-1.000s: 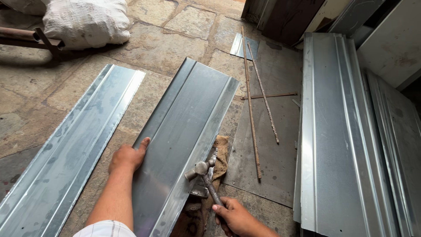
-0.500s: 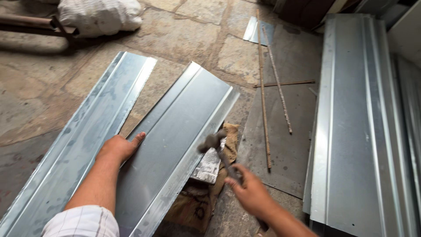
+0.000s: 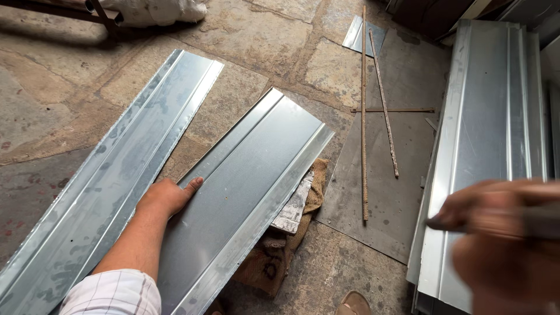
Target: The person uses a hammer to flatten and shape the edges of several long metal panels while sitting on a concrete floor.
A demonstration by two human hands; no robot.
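Galvanised steel fills the head view: a long folded sheet (image 3: pixel 245 192) lies slantwise on the stone floor (image 3: pixel 262 35), its near right edge propped on a block (image 3: pixel 293 205) wrapped in sacking (image 3: pixel 274 256). The left hand (image 3: pixel 168 195) rests flat on the sheet's left side, fingers (image 3: pixel 191 184) straight and close together, pressing down and clamped on nothing. The right hand (image 3: pixel 501 233) is raised close to the camera at the right, badly blurred; it seems to be curled round a handle, but what it holds and how tightly I cannot tell.

A second sheet (image 3: pixel 111 181) lies just beside the first on the left, and a stack of like sheets (image 3: pixel 496 140) stands at the right. Thin rusty rods (image 3: pixel 364 116) lie on a flat dark plate (image 3: pixel 402 175) between. A white sack (image 3: pixel 157 10) sits at the top edge.

The sheet looks thin, light for its length, and springy rather than rigid; its face is likely slick and its cut edges sharp. It would best be taken by the folded rims along the long sides. No container shows here.
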